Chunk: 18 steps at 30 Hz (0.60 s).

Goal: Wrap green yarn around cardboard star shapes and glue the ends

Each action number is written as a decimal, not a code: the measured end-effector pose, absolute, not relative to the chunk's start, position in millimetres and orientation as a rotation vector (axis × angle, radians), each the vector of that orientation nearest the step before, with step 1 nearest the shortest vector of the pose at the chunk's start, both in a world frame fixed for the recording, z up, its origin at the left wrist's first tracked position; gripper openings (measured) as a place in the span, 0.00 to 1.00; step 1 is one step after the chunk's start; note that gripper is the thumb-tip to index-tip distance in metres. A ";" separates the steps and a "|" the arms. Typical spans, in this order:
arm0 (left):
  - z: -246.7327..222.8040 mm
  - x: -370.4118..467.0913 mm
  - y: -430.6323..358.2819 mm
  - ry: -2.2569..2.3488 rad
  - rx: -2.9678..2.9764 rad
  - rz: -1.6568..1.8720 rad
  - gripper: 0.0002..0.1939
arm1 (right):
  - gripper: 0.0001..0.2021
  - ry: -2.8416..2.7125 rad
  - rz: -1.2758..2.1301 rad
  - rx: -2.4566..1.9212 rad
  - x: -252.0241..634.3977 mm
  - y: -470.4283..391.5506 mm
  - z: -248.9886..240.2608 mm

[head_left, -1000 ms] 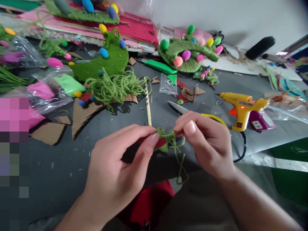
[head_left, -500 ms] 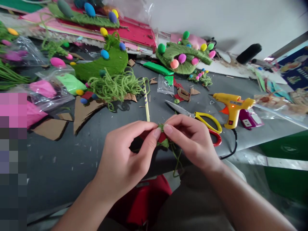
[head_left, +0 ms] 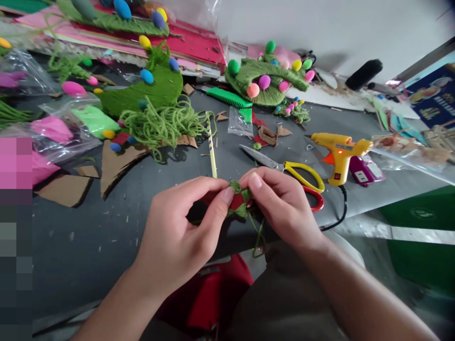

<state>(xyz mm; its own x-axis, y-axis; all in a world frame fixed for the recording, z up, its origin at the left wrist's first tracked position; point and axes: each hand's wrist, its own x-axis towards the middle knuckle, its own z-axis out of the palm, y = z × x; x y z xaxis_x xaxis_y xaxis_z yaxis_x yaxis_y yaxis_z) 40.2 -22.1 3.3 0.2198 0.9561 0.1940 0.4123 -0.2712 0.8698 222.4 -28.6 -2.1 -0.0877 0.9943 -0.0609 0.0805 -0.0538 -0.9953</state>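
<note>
Between my two hands, close to the table's near edge, is a small red piece (head_left: pixel 236 202) partly wrapped in green yarn (head_left: pixel 241 211). My left hand (head_left: pixel 190 220) pinches its left side between thumb and forefinger. At its upper right, the thumb and fingers of my right hand (head_left: pixel 279 203) are closed on the green yarn edge. A loose yarn strand (head_left: pixel 259 232) dangles below the piece. Just beyond my left fingertips lies a pale yellow stick with dark marks (head_left: pixel 212 154). Scissors (head_left: pixel 302 176) with yellow and red handles rest beyond my right hand.
A yellow glue gun (head_left: pixel 341 154) with a lit orange light stands at right, its black cord (head_left: pixel 344 208) running over the edge. A yarn heap (head_left: pixel 163 125), cardboard scraps (head_left: pixel 119 163), a green cutter (head_left: pixel 227 97) and yarn-wrapped shapes with coloured balls (head_left: pixel 265 85) lie behind.
My right thumb has shifted slightly right and up along the piece, uncovering more of its red face and yarn. The left hand keeps its pinch. The whole view has shifted a little.
</note>
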 end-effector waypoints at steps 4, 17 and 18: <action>1.8 40.2 -22.2 1.294 1.834 1.003 0.03 | 0.12 -1.326 1.279 -1.249 220.8 -28.2 1.4; 2.7 42.3 -26.5 1.252 1.684 1.064 0.10 | 0.11 -1.198 1.297 -1.259 222.1 -25.1 0.2; 2.0 41.2 -26.1 1.241 1.700 1.046 0.09 | 0.12 -1.186 1.290 -1.259 223.0 -24.9 -1.3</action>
<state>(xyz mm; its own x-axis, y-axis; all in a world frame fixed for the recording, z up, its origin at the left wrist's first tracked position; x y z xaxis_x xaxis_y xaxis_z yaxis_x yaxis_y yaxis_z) 41.2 -26.1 2.0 0.1880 0.9668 0.1729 0.3336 -0.2284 0.9146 223.0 -24.9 -1.3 -0.0249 0.9961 -0.0845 0.0009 -0.0845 -0.9964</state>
